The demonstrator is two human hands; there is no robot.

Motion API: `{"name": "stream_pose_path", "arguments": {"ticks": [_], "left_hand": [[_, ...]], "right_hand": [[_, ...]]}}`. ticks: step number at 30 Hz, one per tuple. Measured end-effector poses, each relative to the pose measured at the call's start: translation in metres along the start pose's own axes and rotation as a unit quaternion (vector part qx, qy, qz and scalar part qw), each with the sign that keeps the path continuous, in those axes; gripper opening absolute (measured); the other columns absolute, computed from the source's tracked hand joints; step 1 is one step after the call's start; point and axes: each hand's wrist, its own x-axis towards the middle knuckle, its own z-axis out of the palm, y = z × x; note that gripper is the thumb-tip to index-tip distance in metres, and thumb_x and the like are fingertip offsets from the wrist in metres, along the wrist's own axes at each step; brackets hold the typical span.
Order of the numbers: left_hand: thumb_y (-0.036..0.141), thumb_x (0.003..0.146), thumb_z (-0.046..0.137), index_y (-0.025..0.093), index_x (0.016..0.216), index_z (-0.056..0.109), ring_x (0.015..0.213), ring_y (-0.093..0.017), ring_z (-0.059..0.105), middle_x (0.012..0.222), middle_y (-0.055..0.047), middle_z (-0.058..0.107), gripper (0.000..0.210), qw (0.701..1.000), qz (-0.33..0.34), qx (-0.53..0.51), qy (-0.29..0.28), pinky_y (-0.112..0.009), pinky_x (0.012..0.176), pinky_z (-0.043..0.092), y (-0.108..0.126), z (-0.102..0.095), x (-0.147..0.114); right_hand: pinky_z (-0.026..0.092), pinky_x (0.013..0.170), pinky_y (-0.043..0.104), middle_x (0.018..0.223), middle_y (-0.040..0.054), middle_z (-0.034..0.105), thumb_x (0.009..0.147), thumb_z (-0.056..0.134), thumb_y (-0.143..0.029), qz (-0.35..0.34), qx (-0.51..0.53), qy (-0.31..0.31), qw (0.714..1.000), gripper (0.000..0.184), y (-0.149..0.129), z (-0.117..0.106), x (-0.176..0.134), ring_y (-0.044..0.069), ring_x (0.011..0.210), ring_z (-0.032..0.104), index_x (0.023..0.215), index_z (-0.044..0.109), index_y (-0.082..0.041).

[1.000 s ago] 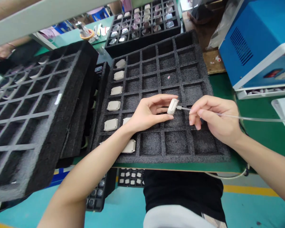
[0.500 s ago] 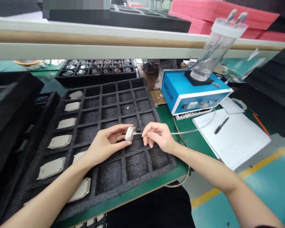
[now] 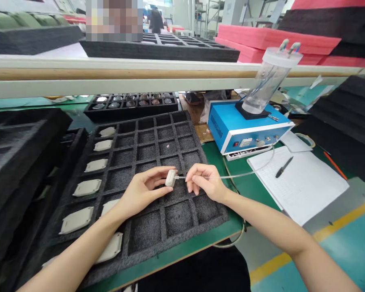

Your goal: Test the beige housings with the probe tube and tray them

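Observation:
Between the thumb and fingers of my left hand [image 3: 141, 190] is a small beige plastic casing [image 3: 170, 178], held on edge above the tray. My right hand [image 3: 207, 182] pinches a thin clear tube [image 3: 239, 176] close to its end. The tube's pale tip meets the casing's right side; whether it goes inside I cannot tell. Under both hands lies a black foam tray [image 3: 161, 248] divided into square pockets. Similar beige casings [image 3: 87, 187] sit in its left-hand pockets, some partly hidden by my left forearm.
The tube runs to a blue box machine [image 3: 222, 125] carrying a clear cylinder [image 3: 263, 83]. Papers [image 3: 310, 186] with a black pen [image 3: 284, 167] lie right of it. More foam trays [image 3: 27, 150] stack at left. A shelf edge [image 3: 158, 83] crosses behind.
The view has tipped upward, so the bench things sit lower in the picture and more of the room shows. Both hands keep nearly the same hold on the casing and tube.

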Motion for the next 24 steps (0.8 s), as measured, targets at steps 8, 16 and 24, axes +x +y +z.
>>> {"name": "stream_pose_path", "arguments": {"ticks": [8, 16, 24], "left_hand": [[0.030, 0.067, 0.082, 0.018, 0.111, 0.066, 0.109, -0.026, 0.066, 0.116, -0.009, 0.071, 0.048, 1.000, 0.001, -0.001, -0.006, -0.041, 0.102, 0.050, -0.0003, -0.0006, 0.0000], [0.030, 0.067, 0.082, 0.018, 0.111, 0.067, 0.108, -0.027, 0.067, 0.115, -0.010, 0.071, 0.048, 1.000, 0.007, -0.002, -0.006, -0.042, 0.102, 0.050, 0.0002, 0.0000, -0.0008], [0.033, 0.066, 0.081, 0.019, 0.112, 0.068, 0.109, -0.028, 0.067, 0.116, -0.009, 0.071, 0.049, 1.000, 0.010, 0.013, -0.004, -0.042, 0.101, 0.051, -0.0005, -0.0003, -0.0001]], "right_hand": [[0.036, 0.039, 0.018, 0.054, -0.0013, 0.061, 0.076, 0.056, -0.021, 0.009, 0.000, 0.004, 1.000, 0.008, 0.0004, 0.0000, 0.0002, 0.006, 0.037, 0.047, 0.073, 0.059, -0.014], [0.037, 0.039, 0.017, 0.053, -0.0013, 0.062, 0.074, 0.057, -0.022, 0.013, 0.007, 0.013, 1.000, 0.008, 0.0006, 0.0002, 0.0001, 0.006, 0.037, 0.048, 0.072, 0.060, -0.015], [0.037, 0.039, 0.017, 0.053, -0.0014, 0.062, 0.075, 0.057, -0.022, 0.012, 0.003, 0.013, 1.000, 0.009, -0.0001, 0.0007, 0.0000, 0.006, 0.037, 0.048, 0.072, 0.059, -0.014]]}}
